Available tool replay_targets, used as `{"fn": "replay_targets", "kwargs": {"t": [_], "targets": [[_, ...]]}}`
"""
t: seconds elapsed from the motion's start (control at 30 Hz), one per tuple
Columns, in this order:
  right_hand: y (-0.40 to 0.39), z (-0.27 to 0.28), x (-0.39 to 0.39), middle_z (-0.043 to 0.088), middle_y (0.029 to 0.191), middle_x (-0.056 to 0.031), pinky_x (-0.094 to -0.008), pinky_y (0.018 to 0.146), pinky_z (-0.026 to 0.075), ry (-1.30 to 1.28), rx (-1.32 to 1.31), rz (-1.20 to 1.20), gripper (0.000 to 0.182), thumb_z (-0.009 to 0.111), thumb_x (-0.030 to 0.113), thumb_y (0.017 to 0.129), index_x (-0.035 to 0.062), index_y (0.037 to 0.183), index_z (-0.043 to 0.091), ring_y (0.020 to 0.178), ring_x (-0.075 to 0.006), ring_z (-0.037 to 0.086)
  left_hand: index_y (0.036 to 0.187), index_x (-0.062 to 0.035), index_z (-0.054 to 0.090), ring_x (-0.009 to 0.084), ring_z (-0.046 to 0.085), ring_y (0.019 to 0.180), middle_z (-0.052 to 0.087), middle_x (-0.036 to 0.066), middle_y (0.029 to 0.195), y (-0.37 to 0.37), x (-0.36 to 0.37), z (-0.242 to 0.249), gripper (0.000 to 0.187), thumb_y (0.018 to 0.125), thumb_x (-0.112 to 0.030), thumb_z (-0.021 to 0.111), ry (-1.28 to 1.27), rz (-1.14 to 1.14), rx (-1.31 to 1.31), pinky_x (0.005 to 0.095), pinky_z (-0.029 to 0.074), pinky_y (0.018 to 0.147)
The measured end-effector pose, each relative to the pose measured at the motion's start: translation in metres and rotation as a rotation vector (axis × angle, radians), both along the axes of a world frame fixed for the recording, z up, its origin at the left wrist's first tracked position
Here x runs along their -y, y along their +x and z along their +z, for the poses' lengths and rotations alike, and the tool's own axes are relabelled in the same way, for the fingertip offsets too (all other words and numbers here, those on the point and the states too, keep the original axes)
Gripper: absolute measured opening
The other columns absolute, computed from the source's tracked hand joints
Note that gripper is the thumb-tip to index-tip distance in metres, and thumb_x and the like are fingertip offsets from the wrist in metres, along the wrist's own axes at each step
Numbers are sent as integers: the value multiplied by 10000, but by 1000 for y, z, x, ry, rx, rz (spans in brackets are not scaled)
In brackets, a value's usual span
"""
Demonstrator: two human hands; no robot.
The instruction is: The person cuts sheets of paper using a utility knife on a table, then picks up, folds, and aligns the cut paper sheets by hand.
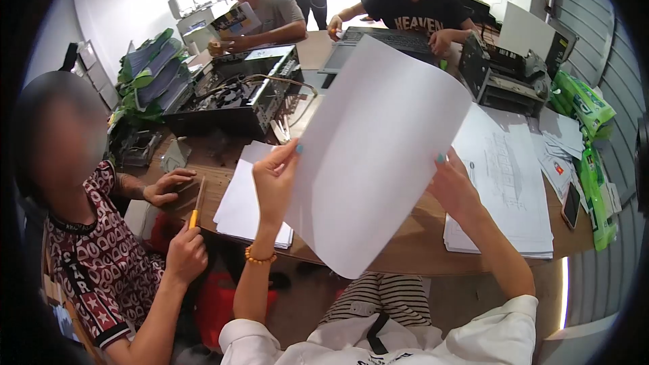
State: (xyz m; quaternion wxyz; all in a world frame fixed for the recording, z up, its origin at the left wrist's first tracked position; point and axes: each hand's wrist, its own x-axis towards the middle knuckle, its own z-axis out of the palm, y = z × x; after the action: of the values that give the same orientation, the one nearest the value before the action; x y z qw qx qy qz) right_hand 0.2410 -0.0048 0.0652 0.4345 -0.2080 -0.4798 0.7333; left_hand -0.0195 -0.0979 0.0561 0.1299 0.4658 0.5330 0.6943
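Observation:
A large blank sheet of paper (382, 149) is raised in front of me, tilted and slightly curved above the table edge. My left hand (276, 176) pinches its left edge, with a beaded bracelet at the wrist. On the opposite edge, my right hand (451, 179) grips the sheet between thumb and fingers. Beneath my left hand lies a small stack of white paper (236, 196). To the right of my right hand is a larger pile of printed sheets (503, 182) with line drawings. The sheet hides part of the table behind it.
An opened computer case (233, 94) stands at the back left, a laptop (385, 40) behind the sheet. A printer-like machine (503, 71), green packages (587, 105) and a phone (571, 204) are on the right. A person at left holds a yellow-handled tool (195, 217); others sit opposite.

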Motion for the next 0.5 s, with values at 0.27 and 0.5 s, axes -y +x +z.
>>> {"fn": "replay_targets", "kwargs": {"t": [0.27,0.5], "targets": [[-4,11,-6,551,1071,-124,-290,785,502,33,50,-220,486,685,90,758,-38,1151,430,947,-183,584,1061,21,614,80,590,804,647,85,931,15,4,8,236,828,3,581,-11,37,43,196,505,669],[18,-2,-20,590,1023,-115,-272,798,492,54,48,-209,448,695,72,758,-44,1121,460,904,-182,603,1021,26,635,72,593,723,667,70,836,16,3,15,209,819,-12,595,-23,6,60,180,474,620]]}}
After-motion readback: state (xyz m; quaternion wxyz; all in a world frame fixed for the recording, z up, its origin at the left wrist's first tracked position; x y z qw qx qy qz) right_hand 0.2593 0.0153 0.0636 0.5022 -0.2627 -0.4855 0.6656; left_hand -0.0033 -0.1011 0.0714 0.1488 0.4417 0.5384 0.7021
